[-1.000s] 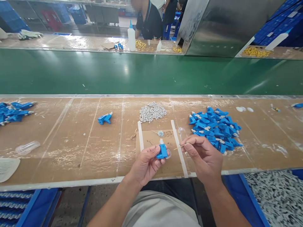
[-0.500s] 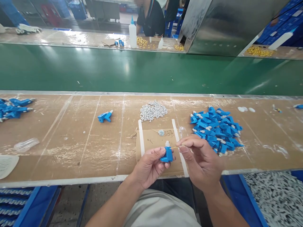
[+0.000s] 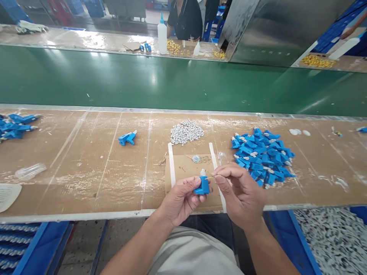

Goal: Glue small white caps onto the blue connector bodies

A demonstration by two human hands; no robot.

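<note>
My left hand (image 3: 183, 200) is closed on a blue plastic part (image 3: 202, 186) with a whitish tip pointing up. Between the thumb and fingers of my right hand (image 3: 242, 194) is a thin wooden stick (image 3: 210, 177), its far end at the upper right side of the blue part. Whether the stick touches the part or enters it I cannot tell. Just beyond my hands, a small round cap (image 3: 195, 159) with another thin stick in it rests on a cardboard sheet (image 3: 183, 172). A heap of small grey-white pieces (image 3: 186, 132) lies behind that sheet.
Right of my hands is a pile of blue parts (image 3: 262, 154); one more blue piece (image 3: 127, 138) lies to the left, with another group (image 3: 17, 126) farther left. A green conveyor belt (image 3: 143, 82) runs behind the table. Across it, a person (image 3: 186, 19) sits near a white bottle (image 3: 162, 36).
My view has shifted slightly. Both hands keep nearly the same pose, and the stick stays at the blue part's side, with the right hand a little closer to it.
</note>
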